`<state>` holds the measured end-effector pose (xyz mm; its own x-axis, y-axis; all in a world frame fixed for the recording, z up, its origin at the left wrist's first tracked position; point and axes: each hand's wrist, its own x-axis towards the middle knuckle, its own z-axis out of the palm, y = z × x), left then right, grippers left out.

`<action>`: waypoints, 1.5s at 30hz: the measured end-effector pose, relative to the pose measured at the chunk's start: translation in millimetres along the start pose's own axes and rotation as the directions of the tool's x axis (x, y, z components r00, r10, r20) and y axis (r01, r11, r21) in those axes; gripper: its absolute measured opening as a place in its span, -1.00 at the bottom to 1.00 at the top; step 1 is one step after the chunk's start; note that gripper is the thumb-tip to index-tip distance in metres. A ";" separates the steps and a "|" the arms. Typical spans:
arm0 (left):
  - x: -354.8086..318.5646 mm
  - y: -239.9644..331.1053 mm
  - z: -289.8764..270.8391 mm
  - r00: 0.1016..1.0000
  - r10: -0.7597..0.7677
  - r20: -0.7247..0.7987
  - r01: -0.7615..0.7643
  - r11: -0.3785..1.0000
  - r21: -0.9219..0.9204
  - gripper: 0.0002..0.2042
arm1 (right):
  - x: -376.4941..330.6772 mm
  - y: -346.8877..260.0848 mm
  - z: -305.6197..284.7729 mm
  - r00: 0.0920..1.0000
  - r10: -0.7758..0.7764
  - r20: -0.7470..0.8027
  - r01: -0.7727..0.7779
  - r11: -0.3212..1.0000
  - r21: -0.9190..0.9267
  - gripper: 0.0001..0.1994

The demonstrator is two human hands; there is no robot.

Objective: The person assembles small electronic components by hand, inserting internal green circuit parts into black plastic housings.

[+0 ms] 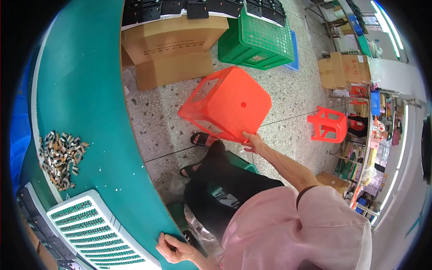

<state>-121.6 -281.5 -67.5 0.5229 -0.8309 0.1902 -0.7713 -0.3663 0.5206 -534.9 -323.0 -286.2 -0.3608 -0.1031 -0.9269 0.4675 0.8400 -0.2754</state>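
A red plastic stool stands tilted on the speckled floor in front of me, its square seat with a round centre hole facing me. My right hand grips the near edge of that seat, thumb on top and fingers curled around the rim. At the edge of the green-topped table, my left hand rests with its fingers curled in and nothing visible in them. Nearest to it on the table lies a white tray with rows of small green parts.
A heap of small metal parts lies on the table's left. Beyond the stool stand an open cardboard box and a green crate, with black trays above. Another red stool and loaded shelves are on the right.
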 end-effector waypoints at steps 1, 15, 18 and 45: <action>0.1 -1.4 0.9 1.000 -0.013 -0.004 0.014 1.000 0.019 -0.89 | -8.4 -1.5 -1.3 1.000 0.011 0.026 -0.012 0.999 0.030 -0.42; 2.0 4.2 3.0 0.999 0.019 -0.035 -0.020 0.999 -0.037 -0.83 | -13.6 -6.3 -6.3 0.993 -0.009 0.121 -0.008 0.991 0.137 -0.50; 0.3 -0.8 -0.6 1.000 0.009 -0.016 -0.009 1.000 0.002 -0.83 | -15.1 5.1 -2.8 0.988 -0.037 0.152 0.021 0.995 0.102 -0.49; 2.4 11.3 14.7 0.950 0.255 -0.178 -0.194 0.933 0.301 -0.87 | -7.9 -62.1 -120.7 0.824 -0.041 0.565 0.475 0.594 -0.650 -0.51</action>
<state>-134.4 -293.8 -73.4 0.3646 -0.8085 0.4620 -0.9310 -0.3067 0.1980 -658.5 -310.1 -231.0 0.1393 -0.4201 -0.8967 -0.4180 0.7960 -0.4378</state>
